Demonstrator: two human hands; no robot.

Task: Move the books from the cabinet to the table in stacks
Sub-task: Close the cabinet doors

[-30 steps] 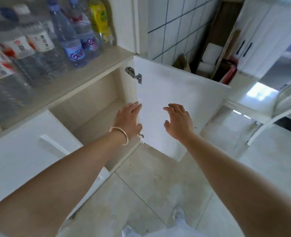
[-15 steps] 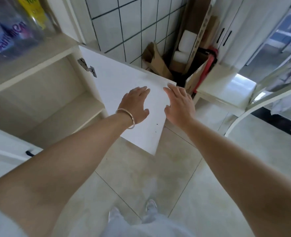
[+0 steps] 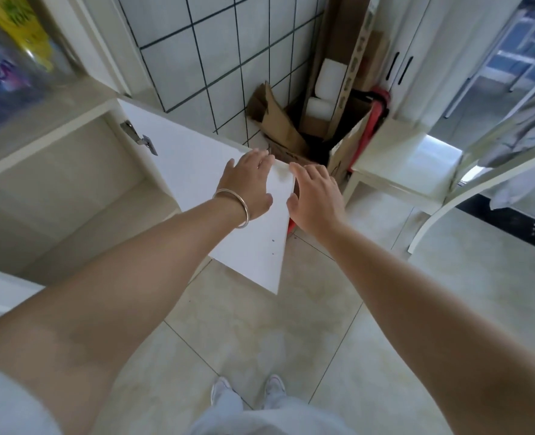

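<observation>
Left hand (image 3: 248, 186), bangle (image 3: 233, 206) at wrist, fingers straight, flat over open cabinet (image 3: 71, 183) door (image 3: 203, 196) near its far corner; right hand (image 3: 315, 199) just right, fingers relaxed, holding nothing; no books visible; cabinet shelves bare, left.

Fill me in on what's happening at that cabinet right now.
A person stands before an open cabinet, both arms stretched out. The left hand, open, reaches to the top edge of the swung-out white door; the right hand, also open, hovers just past that edge. Neither holds anything. The shelf in view shows no books. Cardboard boxes sit in the corner behind.
</observation>
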